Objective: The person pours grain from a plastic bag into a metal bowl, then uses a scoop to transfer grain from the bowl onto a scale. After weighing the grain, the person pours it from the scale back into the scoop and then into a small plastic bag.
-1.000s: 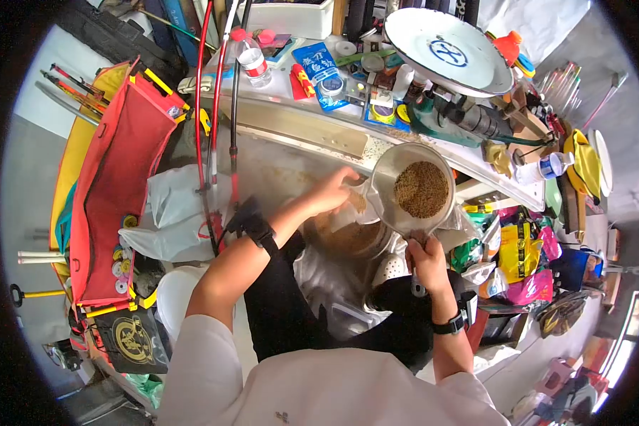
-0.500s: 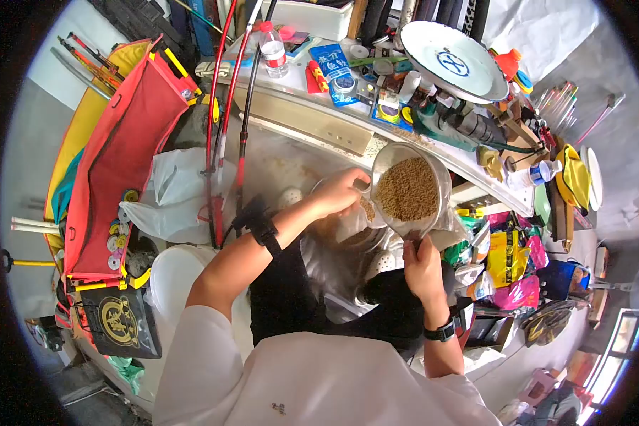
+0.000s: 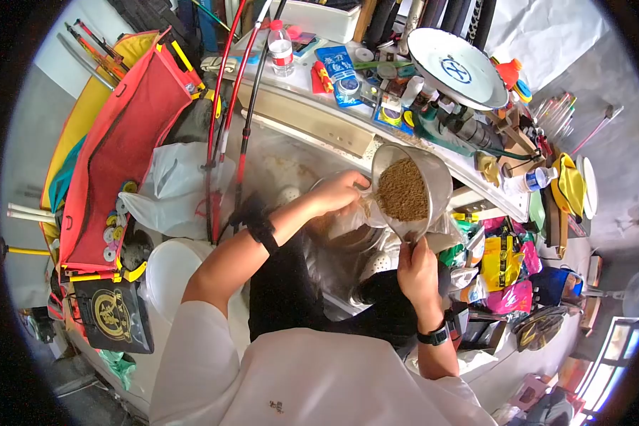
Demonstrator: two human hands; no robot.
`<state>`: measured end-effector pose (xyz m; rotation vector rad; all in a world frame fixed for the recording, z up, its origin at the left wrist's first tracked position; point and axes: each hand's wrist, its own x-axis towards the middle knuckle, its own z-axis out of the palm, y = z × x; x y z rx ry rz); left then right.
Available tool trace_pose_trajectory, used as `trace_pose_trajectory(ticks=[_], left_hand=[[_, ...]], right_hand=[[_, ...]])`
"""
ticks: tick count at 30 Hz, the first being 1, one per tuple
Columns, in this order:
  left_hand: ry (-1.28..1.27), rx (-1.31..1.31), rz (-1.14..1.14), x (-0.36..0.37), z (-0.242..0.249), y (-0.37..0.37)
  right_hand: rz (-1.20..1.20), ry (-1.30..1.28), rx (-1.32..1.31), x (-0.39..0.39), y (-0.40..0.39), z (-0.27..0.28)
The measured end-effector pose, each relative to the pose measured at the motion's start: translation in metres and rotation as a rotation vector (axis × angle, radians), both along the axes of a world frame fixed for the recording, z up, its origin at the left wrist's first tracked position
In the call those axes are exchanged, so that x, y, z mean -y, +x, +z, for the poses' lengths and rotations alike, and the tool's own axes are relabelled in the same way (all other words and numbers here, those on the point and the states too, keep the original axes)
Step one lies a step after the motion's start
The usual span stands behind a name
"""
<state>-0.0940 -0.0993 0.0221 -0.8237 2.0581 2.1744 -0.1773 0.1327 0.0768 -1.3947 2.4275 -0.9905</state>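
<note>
A round handled sieve, with greyish see-through sides, holds a heap of brown granules. My right hand is closed around its handle at the near side. My left hand is closed at the left rim, thumb and fingers pinching a small tab there. Under the sieve and left hand lies crumpled clear plastic. Below that, a wide bowl with brown material is partly hidden by the hands and plastic.
A cluttered white table runs behind the sieve, bearing a white enamel basin and a water bottle. Red and black rods stand left of my forearm. A white bucket and red bag are farther left; colourful packets lie right.
The granules in the sieve have shifted left and look darker and finer. The sieve seems slightly more tilted. Both hands keep their hold, and the whole view has shifted slightly.
</note>
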Motion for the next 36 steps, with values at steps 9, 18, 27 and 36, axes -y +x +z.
trace_pose_trajectory(ticks=[9, 18, 27, 36], left_hand=[[0.023, 0.029, 0.007, 0.000, 0.007, 0.003], [0.049, 0.006, 0.013, 0.002, 0.003, 0.004], [0.063, 0.006, -0.022, 0.006, 0.006, 0.005], [0.079, 0.011, -0.022, 0.008, 0.025, 0.008]], right_hand=[[-0.030, 0.045, -0.040, -0.001, 0.005, -0.003], [-0.021, 0.035, 0.000, 0.000, 0.005, 0.001], [-0.017, 0.013, 0.030, 0.001, 0.008, 0.011], [-0.018, 0.022, 0.097, -0.001, -0.004, 0.018]])
